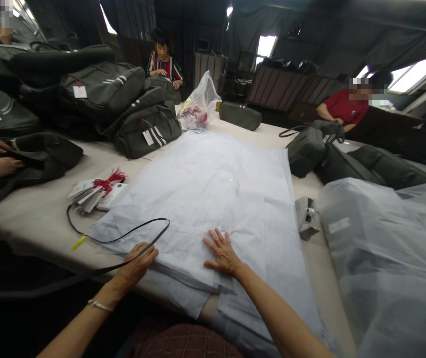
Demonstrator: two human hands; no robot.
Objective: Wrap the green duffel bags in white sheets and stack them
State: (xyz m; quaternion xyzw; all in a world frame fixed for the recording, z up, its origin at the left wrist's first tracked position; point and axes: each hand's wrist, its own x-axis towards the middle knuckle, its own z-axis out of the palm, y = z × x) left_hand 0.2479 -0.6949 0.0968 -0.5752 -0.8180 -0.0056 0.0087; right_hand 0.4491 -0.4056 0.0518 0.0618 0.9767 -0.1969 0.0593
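A stack of thin, whitish, translucent plastic bags [198,184] lies spread over the table, its lower layers hanging past the near edge. My right hand [222,253] rests flat on the top layer, fingers spread. At the stack's near left corner my left hand [138,263] has its fingers curled around the edge of the bags. A thin black cord [123,233] with a yellow end [79,242] loops over the stack and passes across my left hand. Left of the stack is a bundle of white paper tags [88,195] with red strings [109,183].
Dark bags [104,89] are piled at left; more [305,149] stand at right. A tape dispenser-like grey object [307,218] sits beside the stack. A plastic-covered bundle [387,258] fills the right. A co-worker's hands [2,159] handle a dark bag at left; other people work farther back.
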